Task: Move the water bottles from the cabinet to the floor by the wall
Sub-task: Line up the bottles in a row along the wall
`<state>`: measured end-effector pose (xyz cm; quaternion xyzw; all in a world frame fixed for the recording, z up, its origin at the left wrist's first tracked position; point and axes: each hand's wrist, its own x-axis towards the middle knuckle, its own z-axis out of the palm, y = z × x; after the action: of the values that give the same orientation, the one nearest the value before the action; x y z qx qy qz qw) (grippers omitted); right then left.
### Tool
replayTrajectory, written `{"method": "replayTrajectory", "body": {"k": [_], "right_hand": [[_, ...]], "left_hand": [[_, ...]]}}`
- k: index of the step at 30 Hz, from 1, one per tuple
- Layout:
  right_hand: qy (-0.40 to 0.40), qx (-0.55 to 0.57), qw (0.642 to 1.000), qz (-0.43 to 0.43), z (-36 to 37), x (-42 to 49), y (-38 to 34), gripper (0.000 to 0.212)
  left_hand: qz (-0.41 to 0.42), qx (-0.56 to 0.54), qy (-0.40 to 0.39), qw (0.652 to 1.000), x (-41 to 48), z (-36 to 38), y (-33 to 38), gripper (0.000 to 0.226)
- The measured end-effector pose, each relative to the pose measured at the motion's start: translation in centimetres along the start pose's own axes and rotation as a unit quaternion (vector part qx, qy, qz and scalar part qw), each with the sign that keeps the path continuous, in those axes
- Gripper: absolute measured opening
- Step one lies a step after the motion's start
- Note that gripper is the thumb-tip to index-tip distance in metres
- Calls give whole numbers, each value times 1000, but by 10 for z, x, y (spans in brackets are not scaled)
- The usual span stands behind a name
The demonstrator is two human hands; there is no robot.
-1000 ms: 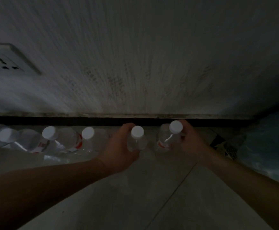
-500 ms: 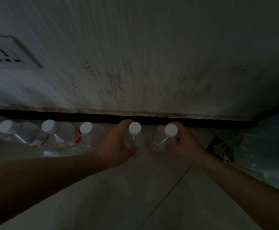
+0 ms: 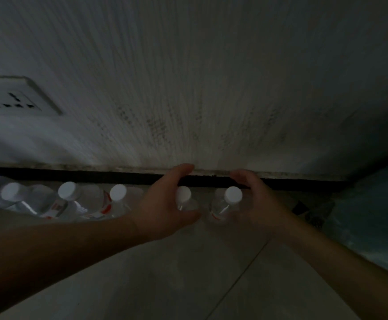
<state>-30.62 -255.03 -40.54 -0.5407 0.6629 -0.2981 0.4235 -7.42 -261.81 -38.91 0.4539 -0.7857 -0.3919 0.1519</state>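
Note:
Two clear water bottles with white caps stand on the floor against the wall's dark base strip. My left hand (image 3: 163,211) curves loosely round the left bottle (image 3: 183,194), fingers lifted above its cap and thumb below it. Around the right bottle (image 3: 233,195), my right hand (image 3: 257,204) is spread with its fingers off the plastic. Three more capped bottles (image 3: 67,191) with red labels stand in a row to the left.
A white wall socket (image 3: 15,95) sits on the wall at the left. A blue-green bulky thing (image 3: 373,215) fills the right corner, with a small dark object (image 3: 313,215) beside it. Grey tiled floor (image 3: 188,273) lies below my arms.
Both hands gripped the bottles before. Now the fingers of both have spread and come off them, and the bottles stand on the floor by the wall.

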Motion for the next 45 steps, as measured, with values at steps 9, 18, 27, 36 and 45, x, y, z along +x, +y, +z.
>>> {"method": "replayTrajectory", "body": {"k": [9, 18, 27, 36, 45], "right_hand": [[-23, -80, 994, -72, -10, 4, -57, 85], [-30, -110, 985, -129, 24, -1, -114, 83], [-74, -156, 964, -201, 103, 32, -190, 77], [-125, -213, 948, -200, 184, 72, -228, 70], [-139, -292, 922, -215, 238, 105, -244, 65]], "left_hand": [[23, 36, 23, 999, -10, -55, 11, 82], [37, 88, -14, 995, -40, -138, -18, 69], [4, 108, 20, 994, -78, -227, -71, 55], [-53, 205, -1, 977, -89, -286, -129, 50], [-110, 287, -21, 951, -92, -311, -179, 56]]}}
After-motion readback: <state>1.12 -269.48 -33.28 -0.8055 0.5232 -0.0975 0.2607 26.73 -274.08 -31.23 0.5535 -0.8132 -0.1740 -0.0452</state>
